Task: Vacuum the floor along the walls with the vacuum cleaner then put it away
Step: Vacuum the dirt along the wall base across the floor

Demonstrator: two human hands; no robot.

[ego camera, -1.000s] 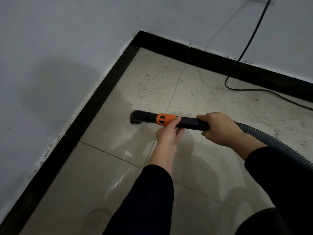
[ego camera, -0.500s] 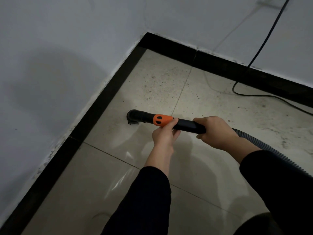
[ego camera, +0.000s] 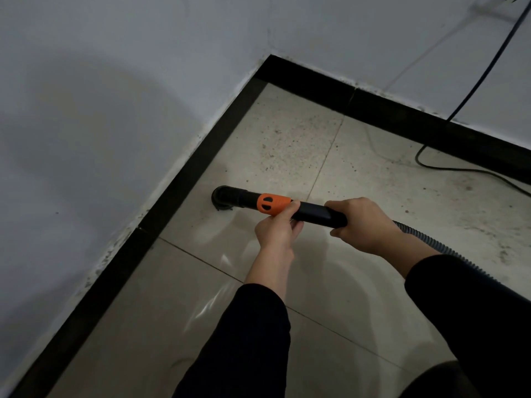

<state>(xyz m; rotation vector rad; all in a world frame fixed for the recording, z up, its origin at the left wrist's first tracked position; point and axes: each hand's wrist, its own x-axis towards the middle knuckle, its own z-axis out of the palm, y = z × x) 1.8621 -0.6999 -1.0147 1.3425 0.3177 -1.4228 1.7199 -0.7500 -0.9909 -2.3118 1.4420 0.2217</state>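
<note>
We hold the wand [ego camera: 316,215] in both hands, low over the floor [ego camera: 258,282]. Our left hand [ego camera: 277,232] grasps it at the orange collar [ego camera: 273,203], fingers [ego camera: 296,226] curled under and thumb on top. Our right hand [ego camera: 365,225] is wrapped round the rear end, where the ribbed hose [ego camera: 425,241] joins. The nozzle [ego camera: 222,198] sits on the tile just beside the black skirting [ego camera: 184,173] of the left wall [ego camera: 100,124], near the corner. Specks of dirt [ego camera: 287,139] lie beyond it. A black cord [ego camera: 459,168] runs down the far wall onto the floor.
</note>
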